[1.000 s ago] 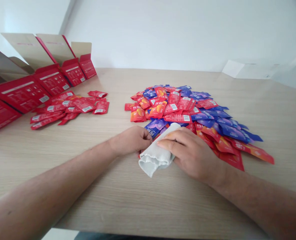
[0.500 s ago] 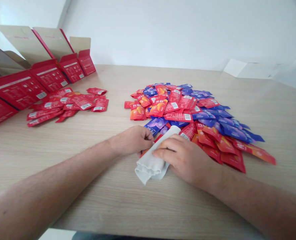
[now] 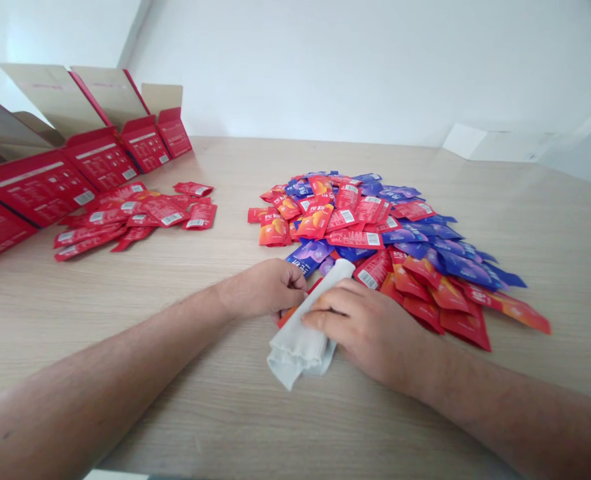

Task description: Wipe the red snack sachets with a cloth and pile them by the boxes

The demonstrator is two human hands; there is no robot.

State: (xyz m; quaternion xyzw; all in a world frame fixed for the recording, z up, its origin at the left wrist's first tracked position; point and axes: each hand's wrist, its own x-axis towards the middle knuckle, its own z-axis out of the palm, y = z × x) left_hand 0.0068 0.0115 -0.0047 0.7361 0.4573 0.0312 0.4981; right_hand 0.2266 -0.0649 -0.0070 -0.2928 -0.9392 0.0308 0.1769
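Note:
My right hand (image 3: 368, 327) grips a folded white cloth (image 3: 302, 343), thumb and fingers closed over it. Beneath the cloth's left edge lies an orange-red sachet (image 3: 287, 316), mostly covered. My left hand (image 3: 268, 290) is closed, with its fingertips pinching this sachet's left side. Just beyond the hands spreads a heap of small sachets: red ones with orange fruit prints (image 3: 315, 220) and blue-purple ones (image 3: 468, 265). A blue sachet (image 3: 308, 255) lies close to my left fingertips.
Red cartons (image 3: 95, 157) with raised lids stand in a row at the left. In front of them is a smaller pile of red sachets (image 3: 168, 210). A white angular object (image 3: 490, 142) sits at the back right by the wall. Everything rests on a pale wooden table (image 3: 225, 413).
The scene sits slightly lower in the picture. The cloth has slid a little toward me with my right hand, while my left hand keeps its place by the sachet.

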